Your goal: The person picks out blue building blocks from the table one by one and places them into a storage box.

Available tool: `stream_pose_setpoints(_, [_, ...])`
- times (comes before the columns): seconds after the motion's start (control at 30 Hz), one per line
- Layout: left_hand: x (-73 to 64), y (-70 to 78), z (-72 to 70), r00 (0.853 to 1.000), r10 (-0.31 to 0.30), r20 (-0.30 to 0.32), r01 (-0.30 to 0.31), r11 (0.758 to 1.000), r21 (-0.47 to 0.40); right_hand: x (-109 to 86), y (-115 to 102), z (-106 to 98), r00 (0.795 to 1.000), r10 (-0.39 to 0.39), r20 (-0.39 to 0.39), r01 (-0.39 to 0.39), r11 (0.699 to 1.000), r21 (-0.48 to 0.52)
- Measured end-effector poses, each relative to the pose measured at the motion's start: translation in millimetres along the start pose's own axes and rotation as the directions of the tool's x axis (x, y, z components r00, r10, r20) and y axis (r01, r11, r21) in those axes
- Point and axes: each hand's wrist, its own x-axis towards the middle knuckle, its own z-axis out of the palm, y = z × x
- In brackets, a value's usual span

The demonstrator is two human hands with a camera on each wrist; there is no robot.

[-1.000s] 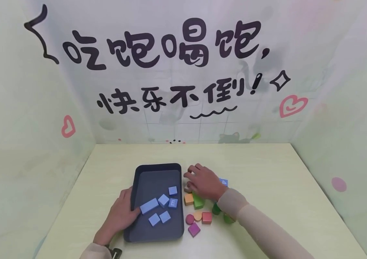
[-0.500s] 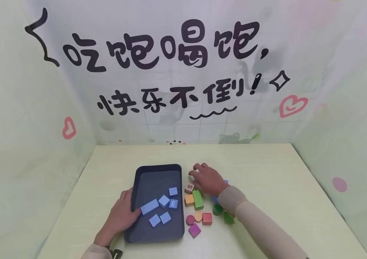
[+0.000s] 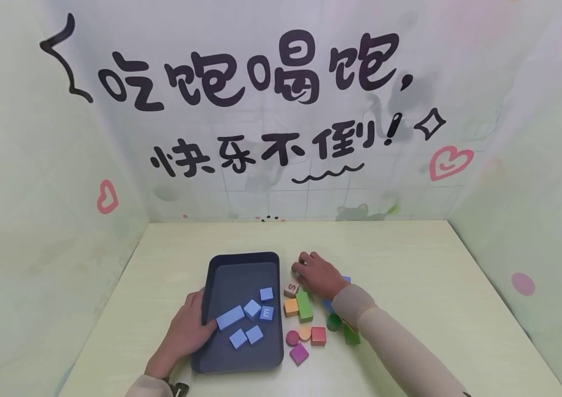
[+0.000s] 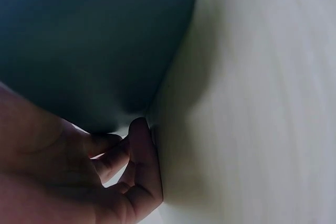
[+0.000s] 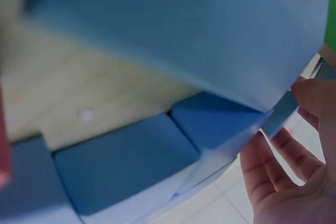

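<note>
A dark grey tray lies on the table with several light blue blocks in it. My left hand grips its left side, thumb over the rim; the left wrist view shows bent fingers against the tray's outer wall. To the right of the tray, my right hand is low over the loose blocks, fingers bent. In the right wrist view a blue block sits between its thumb and fingers, beside more blue blocks. The palm and forearm hide some blocks in the head view.
Near the tray's right side lie a wooden block with an S, an orange block, a green block, a red cube, a purple block and a green cylinder. A printed wall stands behind the table.
My right hand has shifted slightly right, away from the tray, and its fingers have drawn in. The wooden S block has come into sight. My left hand keeps its hold on the tray.
</note>
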Motion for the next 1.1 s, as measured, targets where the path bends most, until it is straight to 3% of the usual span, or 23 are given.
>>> stream_pose_setpoints(0.17, [-0.3,-2.3,1.5,1.000,0.004,-0.006,-0.004,1.000,-0.001,2.6,0,-1,1.000,-0.008,0.001,0.008,1.000,-0.023])
stream_pose_setpoints(0.37, [-3.2,9.4,-7.4,0.999,-0.020,0.031,0.021,1.000,-0.006,5.6,-2,-3,1.000,0.019,-0.004,-0.019,0.999,-0.028])
stream_pose_setpoints(0.63, [-3.5,9.6,-7.6,1.000,-0.002,0.018,0.002,1.000,0.024,8.8,-6,-12,0.997,-0.004,-0.080,0.005,1.000,0.009])
stream_pose_setpoints(0.83, [-3.0,10.0,-8.5,1.000,-0.012,0.015,0.012,1.000,0.005,14.2,-26,-30,0.987,-0.088,-0.133,0.092,0.996,0.022])
stream_pose_setpoints(1.1, [-0.8,3.8,-2.3,1.000,-0.003,0.004,0.003,1.000,0.010,27.7,-64,-40,0.982,-0.184,-0.039,0.178,0.978,-0.111])
